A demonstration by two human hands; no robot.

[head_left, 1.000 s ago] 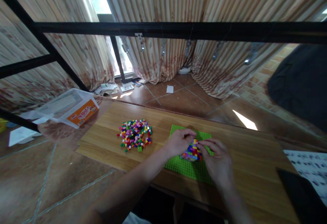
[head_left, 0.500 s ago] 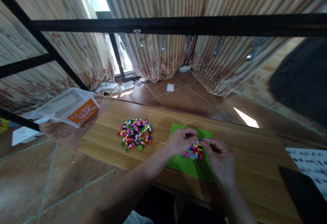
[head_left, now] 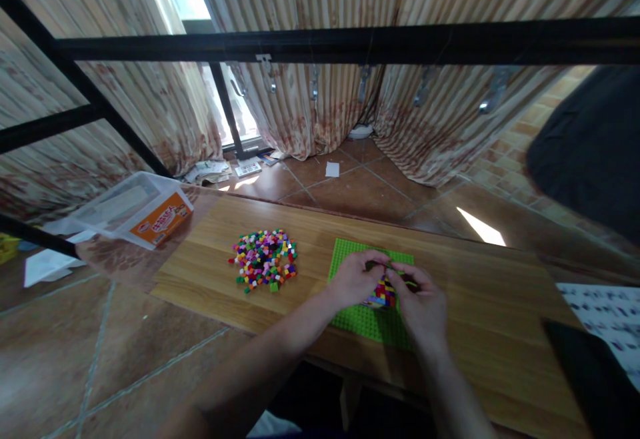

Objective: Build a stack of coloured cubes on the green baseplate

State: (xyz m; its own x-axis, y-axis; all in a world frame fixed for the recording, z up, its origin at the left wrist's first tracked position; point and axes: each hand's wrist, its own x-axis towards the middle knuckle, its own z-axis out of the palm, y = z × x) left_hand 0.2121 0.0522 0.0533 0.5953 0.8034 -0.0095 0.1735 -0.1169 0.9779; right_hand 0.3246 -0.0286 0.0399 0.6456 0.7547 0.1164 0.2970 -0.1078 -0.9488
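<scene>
A small structure of multicoloured toy bricks stands on a green studded baseplate, partly covered by my fingers. My left hand is closed at its upper left side, thumb and fingers curled together against the bricks. From the right, my right hand reaches in with a closed pinch, and its fingertips meet those of the left at the structure's top. Whatever sits between the fingertips is too small and hidden to make out. Left of the baseplate lies a loose pile of small coloured bricks.
The wooden table carries all this. A clear plastic box with an orange label stands at its left end. At the right are a black flat object and a printed sheet. A black metal rail crosses beyond the table.
My right hand has moved left and slightly up, so its fingertips now meet the left hand's over the structure. More of the bricks are covered. The view has shifted slightly.
</scene>
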